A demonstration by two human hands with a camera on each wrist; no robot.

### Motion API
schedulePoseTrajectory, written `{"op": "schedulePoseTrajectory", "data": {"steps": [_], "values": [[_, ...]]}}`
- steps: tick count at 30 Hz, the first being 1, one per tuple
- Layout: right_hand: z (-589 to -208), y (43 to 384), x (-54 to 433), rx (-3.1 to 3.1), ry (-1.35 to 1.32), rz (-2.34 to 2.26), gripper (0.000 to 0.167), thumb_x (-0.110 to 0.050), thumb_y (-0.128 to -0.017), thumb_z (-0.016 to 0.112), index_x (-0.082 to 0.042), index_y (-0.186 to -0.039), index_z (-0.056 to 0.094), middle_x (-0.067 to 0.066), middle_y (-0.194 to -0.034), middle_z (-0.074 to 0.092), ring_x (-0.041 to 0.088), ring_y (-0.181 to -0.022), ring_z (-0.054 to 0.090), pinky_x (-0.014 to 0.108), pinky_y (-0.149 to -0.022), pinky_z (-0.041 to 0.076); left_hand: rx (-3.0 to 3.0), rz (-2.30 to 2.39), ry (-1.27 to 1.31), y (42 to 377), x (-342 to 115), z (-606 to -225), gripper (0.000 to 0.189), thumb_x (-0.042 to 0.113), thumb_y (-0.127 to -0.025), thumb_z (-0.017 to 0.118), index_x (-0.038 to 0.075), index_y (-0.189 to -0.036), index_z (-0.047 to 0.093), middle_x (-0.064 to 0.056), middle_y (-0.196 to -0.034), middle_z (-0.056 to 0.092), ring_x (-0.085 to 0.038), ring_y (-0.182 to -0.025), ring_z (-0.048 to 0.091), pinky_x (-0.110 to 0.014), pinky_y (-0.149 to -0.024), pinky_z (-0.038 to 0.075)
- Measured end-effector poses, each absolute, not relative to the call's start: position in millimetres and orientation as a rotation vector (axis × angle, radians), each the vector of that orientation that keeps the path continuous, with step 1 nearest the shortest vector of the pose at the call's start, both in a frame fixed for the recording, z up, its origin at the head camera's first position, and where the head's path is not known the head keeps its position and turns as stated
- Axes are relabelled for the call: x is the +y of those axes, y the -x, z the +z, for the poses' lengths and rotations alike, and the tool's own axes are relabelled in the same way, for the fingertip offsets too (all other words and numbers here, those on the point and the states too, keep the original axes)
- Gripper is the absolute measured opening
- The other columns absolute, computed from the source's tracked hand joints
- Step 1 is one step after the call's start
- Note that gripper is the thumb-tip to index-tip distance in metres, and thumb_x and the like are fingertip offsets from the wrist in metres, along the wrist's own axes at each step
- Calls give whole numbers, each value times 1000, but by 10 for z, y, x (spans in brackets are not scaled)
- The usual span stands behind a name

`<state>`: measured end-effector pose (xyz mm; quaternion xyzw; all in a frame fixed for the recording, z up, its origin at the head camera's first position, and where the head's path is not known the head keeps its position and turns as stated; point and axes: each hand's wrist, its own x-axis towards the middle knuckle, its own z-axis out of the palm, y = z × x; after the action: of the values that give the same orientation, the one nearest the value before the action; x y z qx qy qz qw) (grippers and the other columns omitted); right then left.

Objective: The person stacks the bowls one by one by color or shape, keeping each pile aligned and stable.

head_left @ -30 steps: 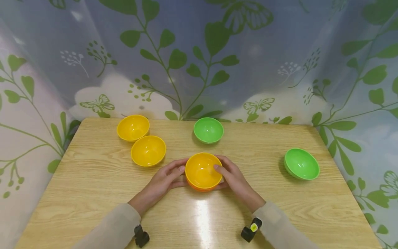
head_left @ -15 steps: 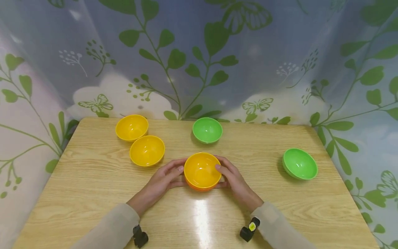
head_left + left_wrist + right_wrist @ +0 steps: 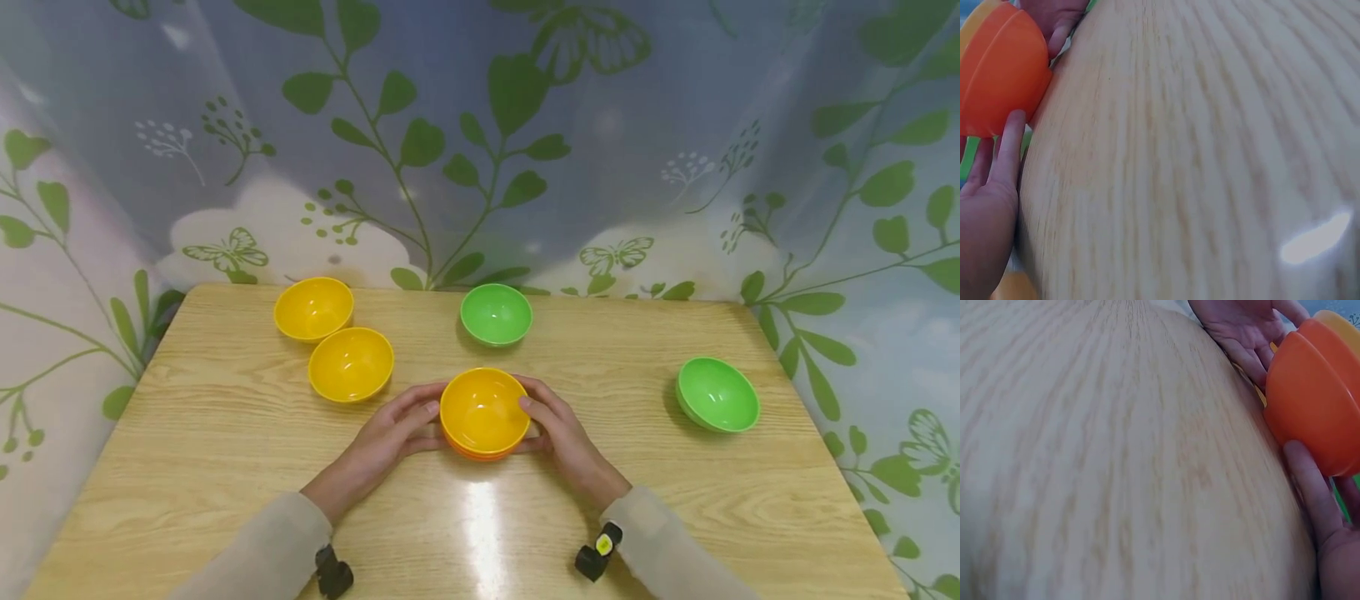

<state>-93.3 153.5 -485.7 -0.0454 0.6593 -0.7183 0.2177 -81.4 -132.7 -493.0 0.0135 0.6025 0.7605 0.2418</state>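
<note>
In the middle of the table a yellow bowl sits nested on top of orange bowls, forming one upright stack. My left hand holds the stack from the left, its thumb at the rim and its fingers around the side. From the right, my right hand grips the same stack, with the thumb over the yellow rim. Low on the orange wall, a left finger touches it in the left wrist view and a right finger does so in the right wrist view. The far fingers are partly hidden behind the bowls.
Two yellow bowls, a back one and a nearer one, stand close together at the left. One green bowl is behind the stack, and another green bowl stands at the right. A patterned curtain borders the wooden table.
The whole head view shifts slightly, so everything appears a little further left. Both hands keep their hold on the stack, and the other bowls stay where they were.
</note>
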Motion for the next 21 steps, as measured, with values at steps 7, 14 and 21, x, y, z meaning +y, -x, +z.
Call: {"op": "schedulePoseTrajectory", "data": {"steps": [7,14,21], "values": [[-4894,939,1571,1806,178,-2005,54,-29,-114,48,-6,-163,44,20,-167,42,23,-132,62,45,-86,70,1600,2108,19,803,-1306,-4922,53,26,-113,61,8,-161,49,-14,-167,47,-23,-130,65,-45,-107,63],[-4912,939,1559,1831,180,-1989,54,-31,-114,47,-7,-163,44,18,-167,44,23,-134,61,42,-85,70,1584,2118,31,780,-1324,-4855,53,24,-113,61,7,-161,49,-15,-166,48,-24,-130,66,-47,-108,62],[-4897,933,1572,1845,167,-1973,54,-31,-114,47,-8,-163,44,18,-167,44,25,-135,61,42,-86,70,1681,2061,7,772,-1357,-4711,52,23,-111,65,8,-159,52,-14,-165,51,-29,-137,64,-49,-106,63]]}}
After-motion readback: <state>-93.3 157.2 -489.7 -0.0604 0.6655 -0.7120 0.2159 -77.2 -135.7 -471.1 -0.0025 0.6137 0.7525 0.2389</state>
